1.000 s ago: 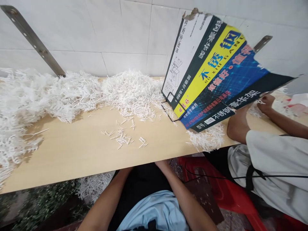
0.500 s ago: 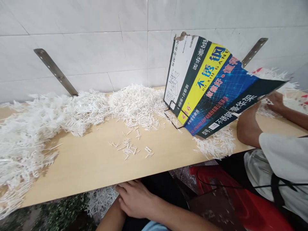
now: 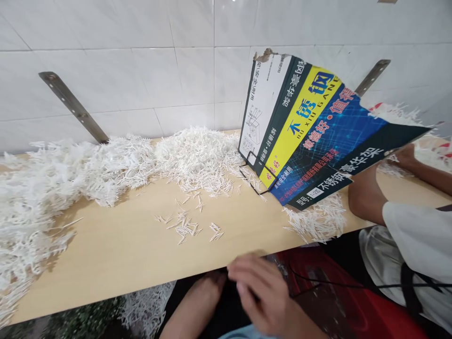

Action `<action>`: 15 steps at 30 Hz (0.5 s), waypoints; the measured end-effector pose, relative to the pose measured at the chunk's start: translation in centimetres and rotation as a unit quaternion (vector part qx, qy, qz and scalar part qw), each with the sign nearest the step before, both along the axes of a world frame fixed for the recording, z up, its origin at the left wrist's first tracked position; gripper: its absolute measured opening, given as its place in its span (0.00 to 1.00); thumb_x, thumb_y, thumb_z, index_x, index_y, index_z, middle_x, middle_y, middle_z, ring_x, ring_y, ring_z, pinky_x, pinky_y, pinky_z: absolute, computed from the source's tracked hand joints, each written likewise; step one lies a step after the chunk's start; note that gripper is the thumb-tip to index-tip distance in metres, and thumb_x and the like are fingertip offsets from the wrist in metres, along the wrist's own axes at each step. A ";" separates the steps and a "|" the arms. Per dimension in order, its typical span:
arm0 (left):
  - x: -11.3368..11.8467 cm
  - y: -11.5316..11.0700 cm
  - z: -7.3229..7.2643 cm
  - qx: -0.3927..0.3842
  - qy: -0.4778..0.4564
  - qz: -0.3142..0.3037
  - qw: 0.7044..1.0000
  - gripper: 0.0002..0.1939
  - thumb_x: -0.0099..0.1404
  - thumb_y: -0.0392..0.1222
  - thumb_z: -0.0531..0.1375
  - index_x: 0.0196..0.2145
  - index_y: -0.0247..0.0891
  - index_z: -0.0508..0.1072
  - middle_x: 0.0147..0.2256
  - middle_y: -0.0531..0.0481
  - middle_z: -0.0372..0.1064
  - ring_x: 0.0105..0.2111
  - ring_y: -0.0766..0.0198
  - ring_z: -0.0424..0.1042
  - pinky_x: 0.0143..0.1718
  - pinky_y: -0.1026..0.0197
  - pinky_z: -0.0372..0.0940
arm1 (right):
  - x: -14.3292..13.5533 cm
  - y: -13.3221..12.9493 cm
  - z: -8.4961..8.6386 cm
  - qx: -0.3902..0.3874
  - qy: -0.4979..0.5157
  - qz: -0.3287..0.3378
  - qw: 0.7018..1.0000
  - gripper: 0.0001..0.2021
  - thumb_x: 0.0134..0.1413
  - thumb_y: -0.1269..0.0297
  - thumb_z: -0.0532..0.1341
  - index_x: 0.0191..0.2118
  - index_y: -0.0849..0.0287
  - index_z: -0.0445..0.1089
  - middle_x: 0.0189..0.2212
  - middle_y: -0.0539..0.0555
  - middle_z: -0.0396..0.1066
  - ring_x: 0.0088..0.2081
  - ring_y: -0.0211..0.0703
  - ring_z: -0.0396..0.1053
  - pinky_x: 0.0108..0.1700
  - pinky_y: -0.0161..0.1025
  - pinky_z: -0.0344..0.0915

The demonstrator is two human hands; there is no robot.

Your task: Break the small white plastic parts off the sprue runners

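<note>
My right hand [image 3: 261, 287] is just in front of the table's near edge, slightly smeared by motion. Its fingers are bent loosely, with the thumb apart from them and nothing between. Low by my lap, at the table edge, is my left hand [image 3: 210, 285]; its fingers are blurred and partly hidden. Nearest to both, a few thin white sticks [image 3: 187, 226] lie loose on the wooden table [image 3: 123, 263]. Behind these rises a heap of similar small white sticks [image 3: 201, 157]. Tangled white branched plastic pieces [image 3: 81, 165] spread along the left side.
A printed cardboard sheet [image 3: 303, 136] stands upright on the right, in a black wire holder [image 3: 259, 188]. Beyond it another person's arm [image 3: 367, 193] rests by more white pieces [image 3: 318, 219]. A metal bracket [image 3: 74, 106] is fixed to the tiled wall [image 3: 190, 70]. A black cable crosses below.
My right hand has lifted off my left forearm and moved right to the table edge. My left hand, hidden before, now shows. The view has shifted slightly.
</note>
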State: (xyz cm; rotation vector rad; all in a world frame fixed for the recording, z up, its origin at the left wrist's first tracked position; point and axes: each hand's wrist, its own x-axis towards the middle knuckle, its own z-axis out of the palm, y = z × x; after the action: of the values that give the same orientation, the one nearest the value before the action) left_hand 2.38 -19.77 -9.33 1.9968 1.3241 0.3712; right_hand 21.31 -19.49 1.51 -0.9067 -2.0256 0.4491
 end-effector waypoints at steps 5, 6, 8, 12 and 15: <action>-2.0 2.9 9.5 0.211 -0.133 -0.016 0.968 0.18 0.74 0.39 0.53 0.54 0.48 0.79 0.48 0.40 0.76 0.45 0.57 0.76 0.47 0.59 0.74 | -0.3 11.1 1.7 -0.141 -0.007 -0.100 0.985 0.13 0.68 0.62 0.52 0.40 0.55 0.75 0.37 0.56 0.79 0.39 0.47 0.76 0.44 0.42 0.72; -2.6 4.8 11.3 0.244 -0.120 0.034 0.962 0.19 0.74 0.39 0.52 0.55 0.49 0.78 0.52 0.40 0.74 0.47 0.57 0.76 0.49 0.57 0.73 | -0.5 12.9 1.6 -0.142 -0.011 -0.110 0.984 0.14 0.68 0.62 0.52 0.40 0.56 0.75 0.38 0.56 0.79 0.39 0.47 0.75 0.45 0.42 0.72; -4.0 8.5 13.5 0.281 -0.096 0.105 0.949 0.20 0.75 0.42 0.51 0.56 0.47 0.78 0.64 0.39 0.64 0.51 0.53 0.75 0.51 0.52 0.73 | -0.6 14.7 1.2 -0.128 -0.045 -0.130 0.982 0.14 0.68 0.63 0.52 0.43 0.58 0.76 0.41 0.57 0.79 0.43 0.48 0.75 0.49 0.43 0.71; -7.3 10.7 11.9 0.253 -0.015 0.191 0.948 0.25 0.75 0.49 0.49 0.66 0.46 0.68 0.69 0.43 0.58 0.70 0.45 0.56 0.68 0.39 0.57 | -0.9 11.8 0.4 -0.058 -0.156 -0.074 0.983 0.18 0.69 0.60 0.53 0.57 0.59 0.73 0.55 0.62 0.74 0.59 0.55 0.69 0.63 0.53 0.63; -8.5 9.2 7.9 0.241 0.059 0.291 0.924 0.31 0.76 0.52 0.46 0.69 0.35 0.62 0.70 0.33 0.54 0.74 0.40 0.44 0.70 0.31 0.43 | -1.4 8.6 -0.8 -0.018 -0.211 0.035 0.977 0.26 0.67 0.56 0.58 0.68 0.53 0.64 0.71 0.58 0.58 0.72 0.57 0.51 0.73 0.56 0.48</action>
State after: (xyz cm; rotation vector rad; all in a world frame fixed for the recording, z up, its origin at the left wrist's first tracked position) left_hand -6.14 -10.53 -1.43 1.9801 2.0605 0.9409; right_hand 19.93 -10.84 0.67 -1.0205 -2.4470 0.3523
